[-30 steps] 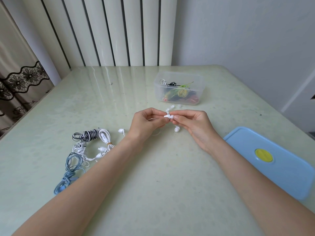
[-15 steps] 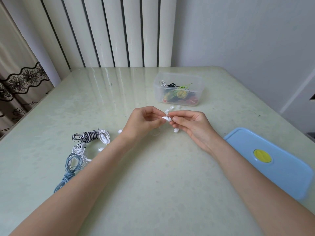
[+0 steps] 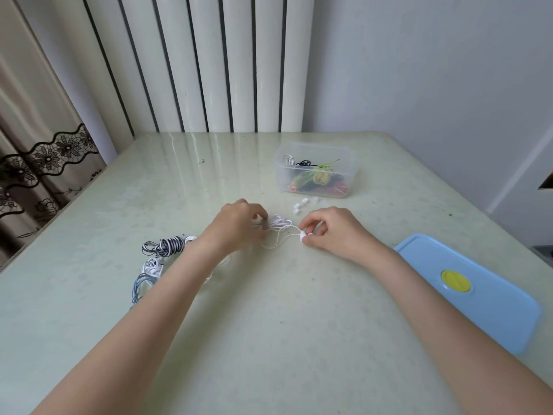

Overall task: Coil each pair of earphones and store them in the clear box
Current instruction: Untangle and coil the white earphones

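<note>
Coiled earphones point(image 3: 315, 178) inside clear box point(image 3: 353, 172)

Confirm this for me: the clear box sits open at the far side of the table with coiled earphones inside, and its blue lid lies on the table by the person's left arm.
One thing is wrong: the blue lid lies by the person's right arm, not the left, as the head view shows. The rest holds: the clear box sits open at the far side of the table with coiled earphones inside.

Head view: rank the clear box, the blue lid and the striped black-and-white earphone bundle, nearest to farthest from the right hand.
From the right hand:
1. Clear box, just beyond it, across the table.
2. Blue lid, to its right, toward the table's near edge.
3. Striped black-and-white earphone bundle, far left, past the left arm.
</note>
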`<state>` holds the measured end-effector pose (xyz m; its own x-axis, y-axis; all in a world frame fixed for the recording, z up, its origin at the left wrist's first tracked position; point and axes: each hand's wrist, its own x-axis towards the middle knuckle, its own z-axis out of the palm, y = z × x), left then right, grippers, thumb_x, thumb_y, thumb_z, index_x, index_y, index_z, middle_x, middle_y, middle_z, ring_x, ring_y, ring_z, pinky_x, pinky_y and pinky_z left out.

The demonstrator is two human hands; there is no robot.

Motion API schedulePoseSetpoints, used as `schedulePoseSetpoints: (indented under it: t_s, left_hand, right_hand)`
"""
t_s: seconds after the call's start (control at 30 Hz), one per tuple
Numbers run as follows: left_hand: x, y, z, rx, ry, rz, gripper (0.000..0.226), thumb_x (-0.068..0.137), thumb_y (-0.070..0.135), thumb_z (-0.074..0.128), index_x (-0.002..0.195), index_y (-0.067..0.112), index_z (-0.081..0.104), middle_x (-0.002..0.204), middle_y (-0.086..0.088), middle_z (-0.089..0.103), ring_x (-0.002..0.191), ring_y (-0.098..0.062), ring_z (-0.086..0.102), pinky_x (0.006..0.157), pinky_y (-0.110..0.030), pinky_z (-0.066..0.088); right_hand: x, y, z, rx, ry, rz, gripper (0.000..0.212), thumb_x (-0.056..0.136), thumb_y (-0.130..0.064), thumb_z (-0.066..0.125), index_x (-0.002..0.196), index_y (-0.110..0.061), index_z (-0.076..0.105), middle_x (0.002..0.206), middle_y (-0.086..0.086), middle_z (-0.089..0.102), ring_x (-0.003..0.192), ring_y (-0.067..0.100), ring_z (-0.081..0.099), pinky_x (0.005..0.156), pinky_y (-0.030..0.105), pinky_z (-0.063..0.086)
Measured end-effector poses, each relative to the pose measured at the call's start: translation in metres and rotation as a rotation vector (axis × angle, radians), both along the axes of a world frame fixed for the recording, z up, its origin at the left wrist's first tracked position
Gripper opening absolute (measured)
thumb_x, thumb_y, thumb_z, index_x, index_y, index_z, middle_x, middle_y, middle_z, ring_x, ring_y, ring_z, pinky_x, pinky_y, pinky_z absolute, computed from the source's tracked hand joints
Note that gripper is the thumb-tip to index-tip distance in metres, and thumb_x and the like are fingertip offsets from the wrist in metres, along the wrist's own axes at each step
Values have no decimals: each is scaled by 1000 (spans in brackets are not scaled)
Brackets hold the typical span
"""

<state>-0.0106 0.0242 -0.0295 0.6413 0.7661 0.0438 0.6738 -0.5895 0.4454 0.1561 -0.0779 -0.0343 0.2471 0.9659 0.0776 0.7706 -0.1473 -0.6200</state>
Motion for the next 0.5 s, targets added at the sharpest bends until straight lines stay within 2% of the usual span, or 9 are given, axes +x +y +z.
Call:
schedulePoseSetpoints:
  t_s: [0.03,0.1,0.17,0.23,0.3,0.37,0.43,0.47,0.5]
  left_hand:
    - [1,-2,-1,23,-15,7,30,82,21,64,112,17,62,113,-8,59,98,-24,55,71,-16,32]
    - [1,-5,-2,39,-90,15,23,82,18,64,105,15,64,105,-5,65,84,-19,54,67,-19,33]
    - [2,-5,0,-14,-204,-23,18,81,16,66,99,13,65,94,-4,66,74,-15,51,67,-21,37]
    - [6,-6,4,-48,-274,-91,16,80,13,67,95,13,66,82,0,63,65,-8,49,62,-15,38]
    - [12,-7,8,-60,-309,-125,15,78,13,69,93,13,66,73,7,59,59,-1,47,56,-8,35]
    - [21,-7,16,-98,-359,-121,13,77,15,71,90,12,68,68,10,59,53,0,49,51,-6,35]
    - [31,-4,28,-77,-450,-77,12,79,13,69,91,13,68,77,6,62,61,-3,53,54,-5,37]
    - [37,-2,37,-53,-519,-48,14,80,12,66,94,13,67,84,4,62,70,-8,56,60,-7,41]
    - [42,1,46,-44,-602,-25,16,82,10,63,97,14,66,91,2,62,78,-11,58,68,-14,46]
  right_hand:
    - [-2,0,-1,16,9,-11,20,77,-13,68,96,-12,67,81,-2,61,57,1,49,59,11,38]
    - [-5,1,-2,42,37,-23,30,78,-14,67,107,-16,63,80,-4,60,59,2,50,65,18,40]
    - [-8,1,-1,56,73,8,45,78,-14,67,120,-24,54,75,-8,60,60,5,53,65,15,41]
    - [-10,3,0,54,108,54,56,77,-11,67,125,-33,49,57,-14,58,58,5,55,60,8,41]
    - [-9,7,0,95,169,39,48,75,-7,67,114,-34,58,52,-17,59,53,1,54,60,12,46]
    - [-4,15,0,200,288,-46,30,73,-2,69,91,-26,67,64,-12,63,52,1,56,64,27,51]
    - [2,23,9,294,426,-119,24,74,4,68,92,-12,68,67,-6,62,43,-2,54,57,23,51]
    - [6,28,17,343,499,-158,24,74,5,68,95,-7,66,67,-4,60,40,-2,52,53,17,49]
    - [11,33,29,391,561,-202,26,75,5,67,96,-10,63,67,-3,59,40,-1,51,51,15,48]
